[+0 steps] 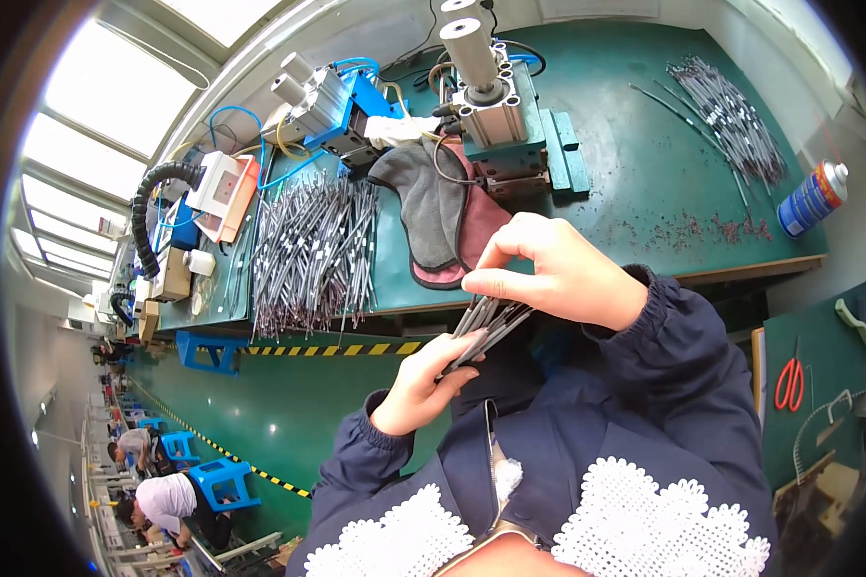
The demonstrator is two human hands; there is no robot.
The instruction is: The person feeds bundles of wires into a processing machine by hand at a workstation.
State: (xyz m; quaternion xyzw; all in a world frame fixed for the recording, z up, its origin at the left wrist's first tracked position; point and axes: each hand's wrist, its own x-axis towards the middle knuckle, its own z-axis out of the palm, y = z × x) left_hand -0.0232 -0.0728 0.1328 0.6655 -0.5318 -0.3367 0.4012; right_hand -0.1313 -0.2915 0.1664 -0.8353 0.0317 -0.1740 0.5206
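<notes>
My left hand [423, 383] is wrapped round a small bundle of thin dark grey cable-like rods [496, 323], held in front of my body near the bench edge. Just above the bundle, my right hand [560, 272] is bent with thumb and forefinger brought together. Whatever lies between those fingertips is too small to make out. The bundle's upper ends run under the right hand and are partly hidden by it. A large pile of similar rods with white bands [315, 252] lies on the green bench to the left.
Beyond my hands stands a pneumatic press [505, 125], with grey and maroon cloths [421, 207] beside it. A blue-framed press [332, 111] is at the back left. More rods [731, 120], a blue spray can [811, 200] and red scissors [789, 383] are on the right. People sit far left.
</notes>
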